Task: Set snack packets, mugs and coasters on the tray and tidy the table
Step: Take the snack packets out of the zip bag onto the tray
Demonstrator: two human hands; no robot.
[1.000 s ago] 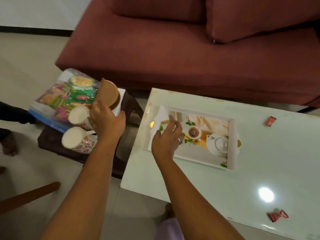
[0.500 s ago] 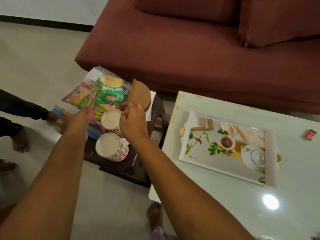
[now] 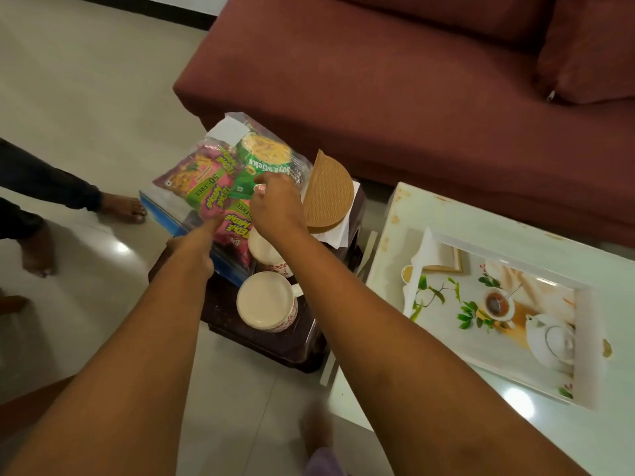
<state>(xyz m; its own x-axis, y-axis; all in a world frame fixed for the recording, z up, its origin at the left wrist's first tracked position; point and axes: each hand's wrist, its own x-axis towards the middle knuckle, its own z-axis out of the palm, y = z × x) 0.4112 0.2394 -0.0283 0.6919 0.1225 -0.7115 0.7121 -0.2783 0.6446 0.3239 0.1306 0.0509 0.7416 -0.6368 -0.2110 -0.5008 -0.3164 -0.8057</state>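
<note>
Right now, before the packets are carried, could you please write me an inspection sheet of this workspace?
Surface: glossy white table; low dark side table beside it.
Job's things: printed tray on the white table, no job item on it; bag of snack packets, near mug, far mug (partly hidden) and round coasters on the side table.
Clutter: white paper under the coasters.
Hands: left hand reaches onto the bag, grip unclear; right hand has its fingers curled on the bag's top and appears to pinch it.
Cables: nothing seen.
Surroundings: maroon sofa behind; another person's foot on the floor.
</note>
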